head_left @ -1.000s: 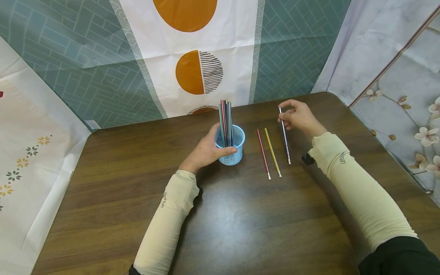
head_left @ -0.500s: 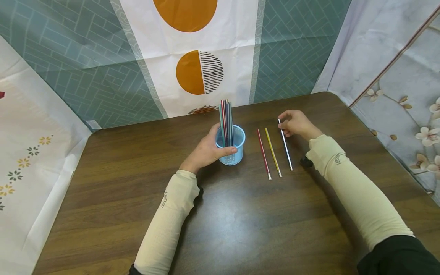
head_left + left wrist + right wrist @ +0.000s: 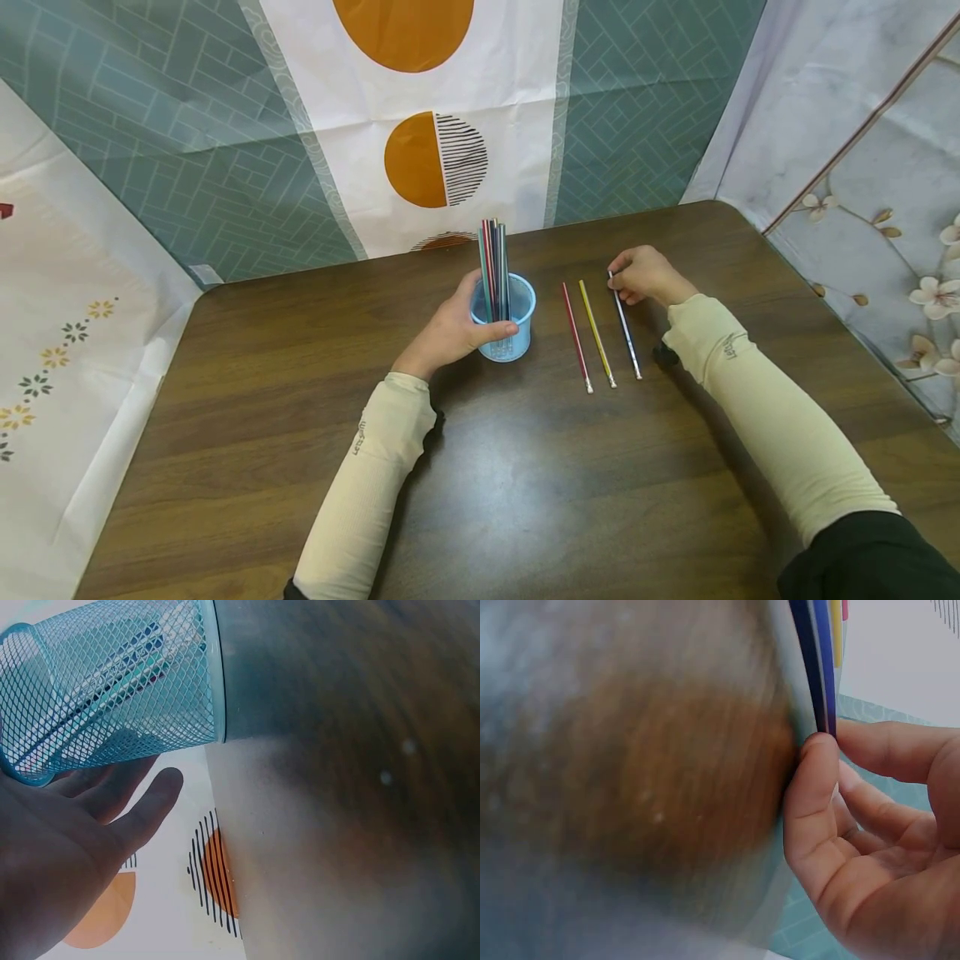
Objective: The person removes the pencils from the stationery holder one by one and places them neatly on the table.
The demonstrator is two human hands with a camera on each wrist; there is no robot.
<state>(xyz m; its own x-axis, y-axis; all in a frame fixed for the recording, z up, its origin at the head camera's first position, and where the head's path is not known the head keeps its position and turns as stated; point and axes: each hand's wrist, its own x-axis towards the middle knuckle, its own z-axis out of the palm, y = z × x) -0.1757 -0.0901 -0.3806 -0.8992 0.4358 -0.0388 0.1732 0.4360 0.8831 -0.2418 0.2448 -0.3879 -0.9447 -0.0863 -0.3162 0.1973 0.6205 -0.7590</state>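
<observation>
My left hand (image 3: 448, 335) grips a light blue mesh pencil cup (image 3: 520, 340), thumb across its near side. Several pencils (image 3: 492, 262) stand upright in the cup, leaning to its left. In the left wrist view the cup's mesh wall (image 3: 127, 697) shows the pencils through it. At the right, my right hand (image 3: 647, 277) pinches the far end of a blue pencil (image 3: 628, 335) between thumb and forefinger. That pencil lies along the tabletop, eraser end toward me. Beside it on the left lie a yellow pencil (image 3: 597, 333) and a red pencil (image 3: 577, 337), roughly parallel.
The brown wooden table (image 3: 300, 375) ends at a back edge against a green and white patterned cloth (image 3: 517, 150). White cloths with flower prints hang at the left (image 3: 67, 358) and right sides.
The right hand has come nearer to me and lower, bringing the blue pencil down in line with the yellow and red ones. The left hand and cup have stayed put.
</observation>
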